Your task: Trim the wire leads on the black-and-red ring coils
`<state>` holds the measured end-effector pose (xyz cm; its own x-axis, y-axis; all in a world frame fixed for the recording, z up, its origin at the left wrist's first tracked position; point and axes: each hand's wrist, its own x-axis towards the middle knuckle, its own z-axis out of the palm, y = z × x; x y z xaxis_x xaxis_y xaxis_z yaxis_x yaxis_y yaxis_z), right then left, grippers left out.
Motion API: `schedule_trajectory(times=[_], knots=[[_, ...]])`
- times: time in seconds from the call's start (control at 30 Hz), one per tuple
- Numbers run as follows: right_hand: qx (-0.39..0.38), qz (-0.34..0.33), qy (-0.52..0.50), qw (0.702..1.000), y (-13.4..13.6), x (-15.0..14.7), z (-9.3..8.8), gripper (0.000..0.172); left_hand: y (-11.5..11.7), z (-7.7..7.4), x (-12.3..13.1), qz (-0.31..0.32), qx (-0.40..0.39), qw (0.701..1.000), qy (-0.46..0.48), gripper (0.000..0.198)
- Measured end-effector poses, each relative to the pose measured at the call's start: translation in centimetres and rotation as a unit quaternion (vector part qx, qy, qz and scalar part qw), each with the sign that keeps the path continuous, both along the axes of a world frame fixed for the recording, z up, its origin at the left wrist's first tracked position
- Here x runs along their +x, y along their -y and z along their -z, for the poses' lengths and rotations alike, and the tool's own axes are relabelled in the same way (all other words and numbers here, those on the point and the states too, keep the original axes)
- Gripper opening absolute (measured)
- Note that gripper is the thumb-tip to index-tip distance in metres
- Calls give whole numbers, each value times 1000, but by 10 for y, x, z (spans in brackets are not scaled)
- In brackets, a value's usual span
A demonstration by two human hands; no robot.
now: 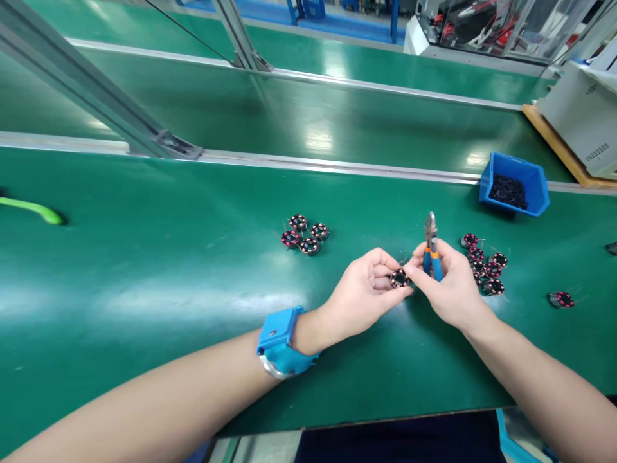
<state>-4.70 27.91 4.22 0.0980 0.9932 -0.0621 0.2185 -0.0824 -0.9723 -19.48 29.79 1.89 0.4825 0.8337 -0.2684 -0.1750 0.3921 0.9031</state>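
A small round motor stator (400, 278) with copper windings sits between the fingertips of my left hand (364, 289), which is closed on it. My right hand (446, 283) is wrapped round diagonal cutters (432, 251) with blue and orange handles, their jaws pointing up and away. The right thumb and index finger also reach the stator's edge, where thin wire ends stick up. Just right of that hand lies a cluster of several stators (491, 269), partly behind the fingers. Another group of stators (308, 245) rests to the left, beyond my left hand.
A blue bin (538, 193) of small black pieces stands at the back right. One single stator (562, 299) lies at the far right. A metal rail (308, 165) crosses behind, with a slanted post (116, 109). A green strip-like object (38, 209) is at the left edge.
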Motion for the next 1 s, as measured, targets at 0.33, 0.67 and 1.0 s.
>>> schedule_trajectory(times=[0.33, 0.67, 1.0], knots=[[-48, -31, -47, 997, -3, 0, -4, 32, 2, -2, 0, 14, 3, 1000, -7, 37], [-87, -42, -52, 994, -5, 12, -13, 37, 6, -2, -1, 69, 18, 997, -37, 40], [-8, 22, -49, 999, -12, 19, -13, 27, 2, 0, -1, 77, 2, 995, -55, 41]])
